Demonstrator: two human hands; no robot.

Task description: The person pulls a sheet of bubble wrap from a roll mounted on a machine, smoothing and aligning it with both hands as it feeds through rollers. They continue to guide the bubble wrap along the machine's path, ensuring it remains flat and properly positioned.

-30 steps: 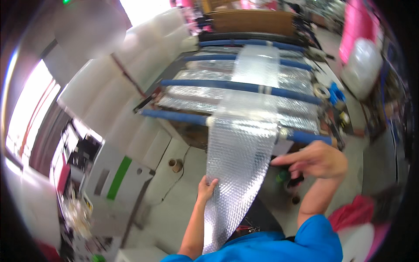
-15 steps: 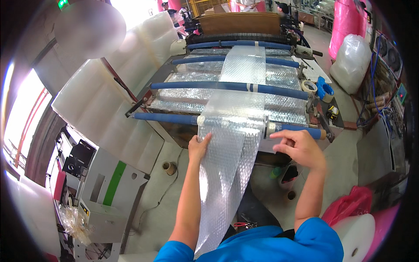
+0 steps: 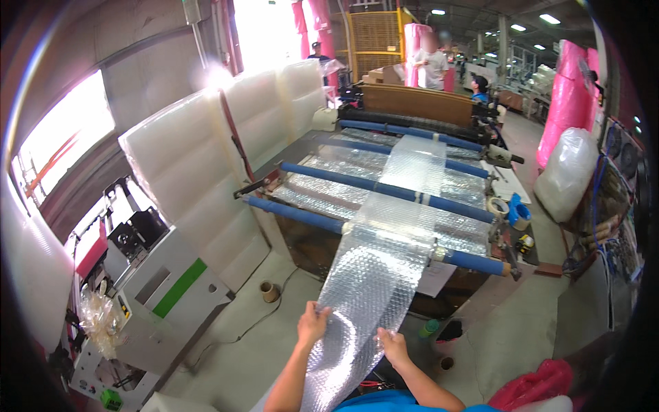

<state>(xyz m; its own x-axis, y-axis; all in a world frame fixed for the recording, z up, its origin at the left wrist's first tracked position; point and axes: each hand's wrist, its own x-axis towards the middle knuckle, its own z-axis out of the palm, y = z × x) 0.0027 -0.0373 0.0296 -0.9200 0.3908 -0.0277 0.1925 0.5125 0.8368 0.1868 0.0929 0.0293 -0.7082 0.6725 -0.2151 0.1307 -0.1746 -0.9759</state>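
A long strip of clear, shiny bubble wrap [image 3: 376, 275] runs over the blue rollers and slopes down towards my body. My left hand [image 3: 313, 324] grips its left edge with the thumb on top. On the opposite edge, a little lower, my right hand [image 3: 392, 345] pinches the wrap between thumb and fingers. Between the hands the strip is pulled fairly flat, with bright reflections. It passes over the front blue roller [image 3: 295, 214] and the second blue roller [image 3: 329, 180]. Below the hands, its lower end leaves the frame near my blue shirt.
Tape rolls [image 3: 497, 206], a blue tape dispenser [image 3: 518, 213] and a tape measure [image 3: 525, 244] lie on the machine's right side. A cardboard core [image 3: 269, 292] and a green bottle [image 3: 430, 328] stand on the floor. A white-and-green machine [image 3: 171, 288] is at left. People stand beyond.
My right hand has come down from beside the front roller to the wrap's right edge. My left hand has moved down along the left edge. The view has tilted up.
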